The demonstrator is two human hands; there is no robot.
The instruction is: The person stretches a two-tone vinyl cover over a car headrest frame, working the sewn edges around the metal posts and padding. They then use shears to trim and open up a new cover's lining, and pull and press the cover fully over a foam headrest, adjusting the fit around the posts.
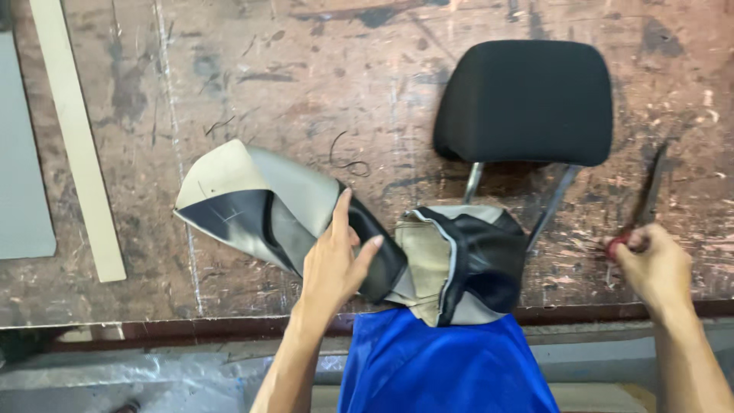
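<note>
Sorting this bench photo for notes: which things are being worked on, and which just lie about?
In hand:
black-and-grey leather cover, under the left hand
red-handled scissors, in the right hand

Lying about:
black fabric headrest
pale wooden strip
grey sheet

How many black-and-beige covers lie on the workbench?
2. One cover lies left of centre under the left hand; the other cover sits at the near edge, below the black headrest.

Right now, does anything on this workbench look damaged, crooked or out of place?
The workbench top is badly scratched and stained. The black-and-grey cover hangs past the front edge, crumpled. The headrest lies flat with bare posts. A loose thread lies nearby.
</note>
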